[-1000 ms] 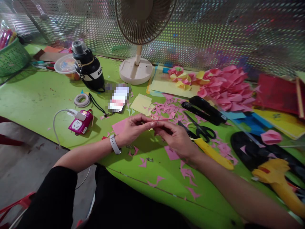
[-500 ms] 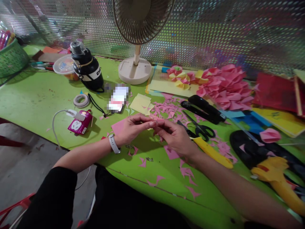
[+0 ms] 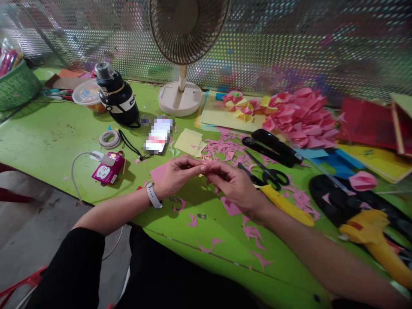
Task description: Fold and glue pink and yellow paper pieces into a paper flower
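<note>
My left hand (image 3: pixel 177 175) and my right hand (image 3: pixel 233 184) meet fingertip to fingertip just above the green table (image 3: pixel 51 137). Between the pinched fingers sits a small pale paper piece (image 3: pixel 203 168), mostly hidden. A white watch band wraps my left wrist. A pink paper square (image 3: pixel 158 172) lies under my left hand. Pink paper scraps (image 3: pixel 225 148) are strewn beyond and below both hands.
Scissors (image 3: pixel 268 174), a yellow cutter (image 3: pixel 286 206), a black stapler (image 3: pixel 273 146) and a yellow glue gun (image 3: pixel 376 240) lie to the right. Folded pink paper pieces (image 3: pixel 302 116) pile at the back. A fan (image 3: pixel 182 51), black bottle (image 3: pixel 117 96), tape roll (image 3: pixel 109 138) and pink plug adapter (image 3: pixel 107 168) stand left.
The two hands stay pinched together; the fingers shift only slightly. The view has drifted a little, so everything sits slightly lower and to the left.
</note>
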`<state>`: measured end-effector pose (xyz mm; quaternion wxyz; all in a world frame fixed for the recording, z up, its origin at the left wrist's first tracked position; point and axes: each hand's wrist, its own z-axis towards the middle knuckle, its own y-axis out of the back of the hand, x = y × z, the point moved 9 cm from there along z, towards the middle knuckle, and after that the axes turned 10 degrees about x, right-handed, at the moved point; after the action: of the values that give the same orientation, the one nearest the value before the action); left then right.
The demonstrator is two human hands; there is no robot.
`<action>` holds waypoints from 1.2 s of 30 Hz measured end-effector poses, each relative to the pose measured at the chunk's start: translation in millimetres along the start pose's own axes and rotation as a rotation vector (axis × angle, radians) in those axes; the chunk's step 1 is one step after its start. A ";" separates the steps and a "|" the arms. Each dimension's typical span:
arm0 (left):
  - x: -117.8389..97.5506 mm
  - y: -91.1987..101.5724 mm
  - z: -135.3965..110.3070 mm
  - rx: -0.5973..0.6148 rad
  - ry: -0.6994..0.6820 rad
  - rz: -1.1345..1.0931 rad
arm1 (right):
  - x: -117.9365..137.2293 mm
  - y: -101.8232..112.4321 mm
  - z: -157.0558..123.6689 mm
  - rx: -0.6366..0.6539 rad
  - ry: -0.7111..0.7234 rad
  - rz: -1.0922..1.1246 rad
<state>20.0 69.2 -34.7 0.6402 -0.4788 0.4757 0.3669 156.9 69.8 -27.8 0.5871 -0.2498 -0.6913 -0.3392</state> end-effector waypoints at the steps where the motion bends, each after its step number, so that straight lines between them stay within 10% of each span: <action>1: -0.7 -0.7 0.0 0.008 -0.004 0.013 | 0.2 0.0 -0.2 -0.006 -0.013 0.002; 36: -15.6 15.7 11.4 -0.072 0.002 -0.148 | 2.0 9.3 6.7 0.136 0.045 -0.078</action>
<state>4.1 84.2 -22.8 0.6474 -0.5359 0.4261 0.3349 159.2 80.8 -24.7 0.6045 -0.1745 -0.7085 -0.3196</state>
